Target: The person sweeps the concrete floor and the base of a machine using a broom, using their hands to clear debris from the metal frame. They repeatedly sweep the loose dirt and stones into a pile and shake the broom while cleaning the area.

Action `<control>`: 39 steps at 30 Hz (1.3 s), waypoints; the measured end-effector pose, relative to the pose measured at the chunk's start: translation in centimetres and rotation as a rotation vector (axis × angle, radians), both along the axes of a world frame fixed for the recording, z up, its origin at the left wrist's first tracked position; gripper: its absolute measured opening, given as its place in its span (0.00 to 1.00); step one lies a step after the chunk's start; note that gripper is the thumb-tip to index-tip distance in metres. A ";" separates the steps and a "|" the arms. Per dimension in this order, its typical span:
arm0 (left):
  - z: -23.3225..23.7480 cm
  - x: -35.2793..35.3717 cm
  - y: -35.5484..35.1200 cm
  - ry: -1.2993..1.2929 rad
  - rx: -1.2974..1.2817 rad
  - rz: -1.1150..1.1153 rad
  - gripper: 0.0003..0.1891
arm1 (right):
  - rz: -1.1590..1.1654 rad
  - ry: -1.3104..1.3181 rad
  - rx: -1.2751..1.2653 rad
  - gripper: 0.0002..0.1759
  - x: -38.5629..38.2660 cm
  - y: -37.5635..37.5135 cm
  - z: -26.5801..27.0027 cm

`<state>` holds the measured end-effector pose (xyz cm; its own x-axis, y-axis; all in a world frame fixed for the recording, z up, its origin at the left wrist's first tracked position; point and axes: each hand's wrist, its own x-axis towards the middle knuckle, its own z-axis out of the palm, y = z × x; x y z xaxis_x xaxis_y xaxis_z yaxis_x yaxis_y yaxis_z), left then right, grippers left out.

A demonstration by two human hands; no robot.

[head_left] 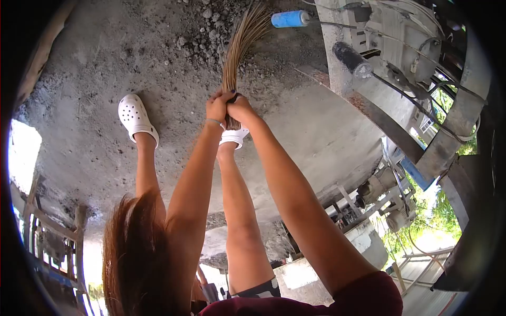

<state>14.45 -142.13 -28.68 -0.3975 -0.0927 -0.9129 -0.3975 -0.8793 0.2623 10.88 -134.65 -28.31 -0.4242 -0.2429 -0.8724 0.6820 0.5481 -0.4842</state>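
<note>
A stick broom [238, 58] made of thin brown ribs reaches away from me, with its bristle tips on the dirty concrete ground. My left hand [216, 109] is closed around the bound grip of the broom. Right beside it, my right hand [241, 109] is wrapped round the same grip, and the two hands touch. The butt end of the broom sticks out below them, above my right shoe. Loose gravel [203, 34] and dark grit lie to the left of the bristles. A blue cylinder [290, 19] rests just right of the bristle tips.
My feet wear white clogs [134, 115]. To the right are a dark cylinder [352, 60], a metal beam [387, 124], and machinery with hanging cables. A wooden frame [55, 226] stands at lower left, and a wooden pole [45, 50] at upper left.
</note>
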 end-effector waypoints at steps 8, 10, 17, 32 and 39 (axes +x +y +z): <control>15.8 3.0 9.7 -0.073 0.116 0.311 0.23 | 0.514 -0.101 0.195 0.27 -0.5 8.1 15.8; 18.1 2.1 10.9 -0.001 0.104 0.323 0.23 | 0.457 -0.059 0.280 0.25 -1.8 7.9 20.4; 16.4 -4.5 -0.5 0.213 -0.150 0.092 0.26 | 0.258 0.110 -0.051 0.23 -6.3 0.2 15.5; 8.8 -3.4 -8.2 -0.143 -0.536 -1.861 0.38 | -1.505 -0.244 -0.969 0.14 7.7 -12.6 10.4; 18.7 0.5 -17.2 0.167 -0.756 -1.718 0.41 | -1.395 -0.166 -0.728 0.15 9.6 -19.0 18.4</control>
